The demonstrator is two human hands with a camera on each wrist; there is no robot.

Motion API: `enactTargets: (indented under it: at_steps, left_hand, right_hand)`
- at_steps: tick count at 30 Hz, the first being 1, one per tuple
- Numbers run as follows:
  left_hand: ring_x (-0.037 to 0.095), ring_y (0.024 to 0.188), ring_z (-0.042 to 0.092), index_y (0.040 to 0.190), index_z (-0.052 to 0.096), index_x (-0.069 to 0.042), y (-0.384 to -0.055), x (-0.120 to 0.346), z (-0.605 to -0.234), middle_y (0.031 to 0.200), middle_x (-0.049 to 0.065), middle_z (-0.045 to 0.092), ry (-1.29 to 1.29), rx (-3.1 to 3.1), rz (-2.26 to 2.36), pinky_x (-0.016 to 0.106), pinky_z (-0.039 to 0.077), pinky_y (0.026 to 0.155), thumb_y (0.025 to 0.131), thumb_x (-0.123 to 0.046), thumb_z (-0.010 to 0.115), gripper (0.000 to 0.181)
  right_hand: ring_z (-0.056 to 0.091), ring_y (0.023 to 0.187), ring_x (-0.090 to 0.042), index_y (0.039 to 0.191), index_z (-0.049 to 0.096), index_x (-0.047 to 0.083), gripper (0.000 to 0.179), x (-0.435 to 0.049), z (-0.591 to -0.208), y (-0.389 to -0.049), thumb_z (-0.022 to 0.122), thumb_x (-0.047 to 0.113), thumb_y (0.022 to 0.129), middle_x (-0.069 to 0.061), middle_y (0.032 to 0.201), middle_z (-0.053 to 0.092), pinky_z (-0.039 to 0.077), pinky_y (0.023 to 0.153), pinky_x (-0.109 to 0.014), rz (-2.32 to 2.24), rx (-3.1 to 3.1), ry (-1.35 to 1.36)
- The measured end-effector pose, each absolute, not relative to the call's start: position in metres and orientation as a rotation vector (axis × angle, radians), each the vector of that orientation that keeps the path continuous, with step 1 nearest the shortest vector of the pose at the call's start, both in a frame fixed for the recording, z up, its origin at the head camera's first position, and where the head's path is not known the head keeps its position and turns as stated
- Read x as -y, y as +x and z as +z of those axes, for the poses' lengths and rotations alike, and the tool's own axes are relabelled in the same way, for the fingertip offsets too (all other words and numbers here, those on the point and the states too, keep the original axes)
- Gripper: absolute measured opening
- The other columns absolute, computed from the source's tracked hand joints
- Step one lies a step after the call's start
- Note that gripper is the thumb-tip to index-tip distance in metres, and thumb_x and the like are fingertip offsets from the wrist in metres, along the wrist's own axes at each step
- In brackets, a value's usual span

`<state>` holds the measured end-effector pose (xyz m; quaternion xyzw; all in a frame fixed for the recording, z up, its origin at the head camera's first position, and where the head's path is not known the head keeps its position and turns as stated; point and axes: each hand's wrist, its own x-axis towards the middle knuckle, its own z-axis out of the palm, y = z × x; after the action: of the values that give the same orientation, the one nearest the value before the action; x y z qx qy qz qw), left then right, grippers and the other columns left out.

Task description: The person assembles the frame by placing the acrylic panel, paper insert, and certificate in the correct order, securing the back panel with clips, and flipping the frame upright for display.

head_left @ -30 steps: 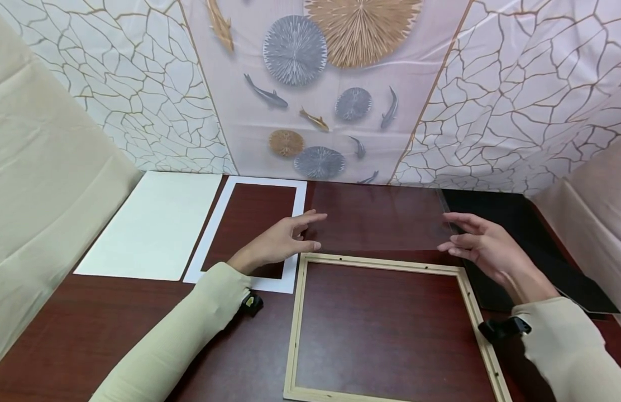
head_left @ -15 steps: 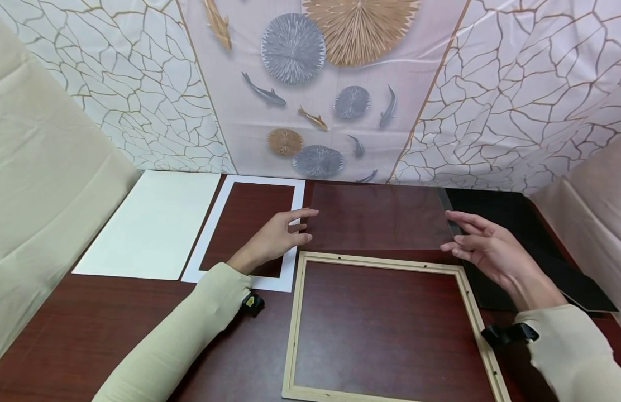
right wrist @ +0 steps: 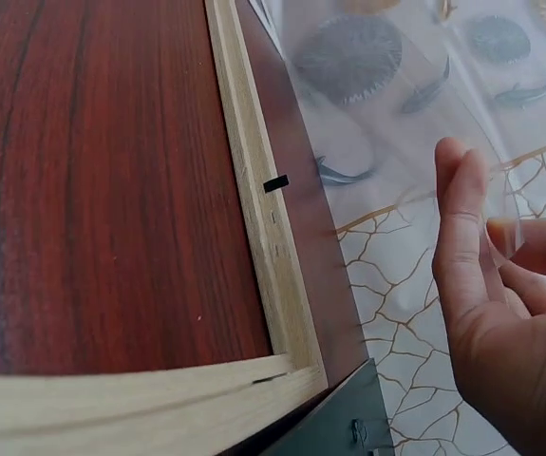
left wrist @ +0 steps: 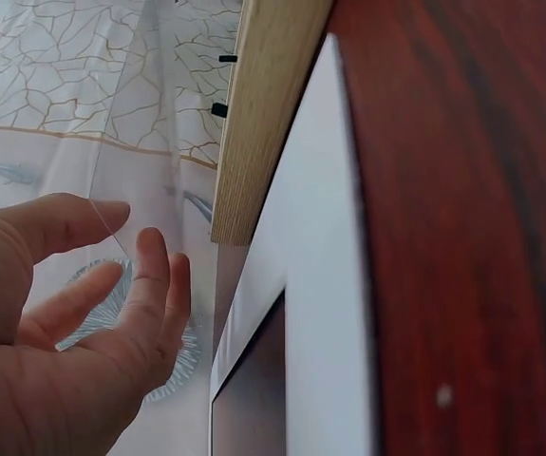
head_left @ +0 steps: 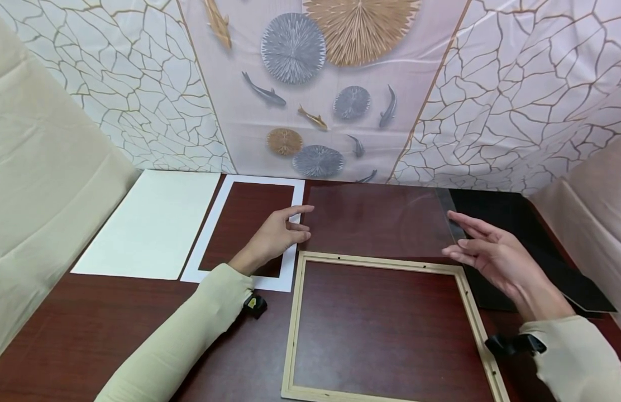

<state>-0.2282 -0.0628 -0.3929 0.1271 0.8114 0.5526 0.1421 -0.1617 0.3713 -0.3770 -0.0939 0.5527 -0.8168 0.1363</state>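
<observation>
A clear, thin plastic sheet (head_left: pixel 376 220) spans the space between both hands, above the far part of the table. My left hand (head_left: pixel 275 237) holds its left edge; in the left wrist view the sheet's edge passes between the thumb and curved fingers of that hand (left wrist: pixel 92 304). At the opposite edge, my right hand (head_left: pixel 506 262) holds the sheet, whose corner shows between fingers and thumb of that hand (right wrist: pixel 510 275) in the right wrist view. Just nearer than the sheet lies a light wooden picture frame (head_left: pixel 381 261) with small black tabs.
Left of the frame, a white mat (head_left: pixel 190 262) with a rectangular opening lies under the left hand, beside a plain white board (head_left: pixel 149 229). A black backing board (head_left: pixel 506 223) lies at the right. Patterned cloth (head_left: pixel 154 100) hangs behind the dark red wooden table (head_left: pixel 109 324).
The left hand has shifted slightly left and the right hand slightly right and toward me. The sheet's near edge has come down closer to the frame's far rail.
</observation>
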Motion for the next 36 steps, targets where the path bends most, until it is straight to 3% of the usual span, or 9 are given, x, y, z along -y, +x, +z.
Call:
enactTargets:
  at_steps: [4,7,10,12,17,24,31,33,36]
  left_hand:
    - [0.027,0.124,0.068,0.154,0.054,-0.014,-0.226,0.064,-0.391,0.152,0.014,0.058,0.341,-2.298,1.625,0.027,0.054,0.087,0.096,-0.001,0.07,0.062]
    - [0.026,0.124,0.067,0.155,0.052,-0.013,-0.224,0.065,-0.39,0.159,0.011,0.052,0.351,-2.252,1.654,0.028,0.055,0.09,0.096,0.0,0.069,0.063]
    - [0.026,0.121,0.067,0.159,0.047,-0.014,-0.221,0.065,-0.388,0.161,0.01,0.048,0.376,-2.22,1.671,0.027,0.054,0.09,0.096,0.001,0.067,0.067]
    - [0.026,0.118,0.067,0.16,0.044,-0.016,-0.219,0.066,-0.387,0.16,0.011,0.049,0.384,-2.204,1.678,0.026,0.053,0.088,0.096,0.001,0.066,0.07]
    - [0.031,0.115,0.07,0.163,0.039,-0.021,-0.215,0.067,-0.384,0.155,0.013,0.053,0.405,-2.154,1.696,0.025,0.052,0.088,0.096,0.003,0.066,0.076]
    - [0.016,0.103,0.073,0.165,0.033,-0.018,-0.208,0.07,-0.383,0.16,0.007,0.049,0.466,-2.121,1.697,0.024,0.053,0.087,0.094,0.008,0.065,0.083]
    - [0.015,0.094,0.069,0.167,0.026,-0.021,-0.196,0.071,-0.381,0.171,0.003,0.029,0.499,-2.07,1.723,0.024,0.052,0.084,0.093,0.015,0.062,0.09]
    - [0.014,0.091,0.068,0.168,0.025,-0.023,-0.192,0.071,-0.38,0.171,0.003,0.027,0.504,-2.06,1.715,0.023,0.05,0.072,0.093,0.014,0.062,0.091]
    - [0.012,0.09,0.068,0.168,0.022,-0.024,-0.187,0.071,-0.378,0.171,0.004,0.024,0.522,-2.056,1.691,0.021,0.048,0.068,0.093,0.014,0.064,0.094]
  right_hand:
    - [0.077,0.106,-0.027,0.152,0.055,0.015,0.063,-0.372,-0.379,-0.16,0.036,-0.02,0.103,-0.005,0.176,-0.016,0.062,0.091,-0.034,-2.351,-1.637,-0.268]
    - [0.076,0.11,-0.025,0.154,0.053,0.014,0.064,-0.372,-0.381,-0.158,0.037,-0.02,0.103,0.004,0.177,0.014,0.062,0.091,-0.035,-2.338,-1.679,-0.295]
    - [0.076,0.111,-0.026,0.153,0.055,0.015,0.066,-0.372,-0.382,-0.157,0.035,-0.022,0.102,0.009,0.162,0.047,0.062,0.091,-0.036,-2.346,-1.675,-0.336]
    - [0.077,0.109,-0.026,0.151,0.057,0.016,0.068,-0.371,-0.383,-0.156,0.034,-0.023,0.101,0.011,0.15,0.059,0.062,0.09,-0.035,-2.359,-1.667,-0.358]
    - [0.076,0.105,-0.017,0.152,0.057,0.017,0.067,-0.372,-0.383,-0.151,0.036,-0.022,0.101,0.013,0.146,0.063,0.062,0.088,-0.031,-2.348,-1.753,-0.325]
    - [0.069,0.112,-0.002,0.144,0.063,0.02,0.059,-0.374,-0.378,-0.14,0.05,-0.017,0.1,0.017,0.139,0.064,0.059,0.087,-0.021,-2.298,-1.932,-0.134]
    - [0.076,0.093,-0.013,0.147,0.054,0.011,0.056,-0.369,-0.373,-0.13,0.057,-0.015,0.098,0.011,0.134,0.069,0.061,0.082,-0.023,-2.216,-2.081,-0.14]
    - [0.075,0.087,-0.013,0.15,0.051,0.011,0.059,-0.368,-0.372,-0.127,0.061,-0.014,0.097,0.011,0.134,0.067,0.061,0.078,-0.023,-2.128,-2.185,-0.138]
    - [0.073,0.082,-0.013,0.155,0.046,0.013,0.064,-0.367,-0.372,-0.124,0.062,-0.01,0.098,0.015,0.137,0.061,0.06,0.075,-0.022,-1.954,-2.345,-0.137]
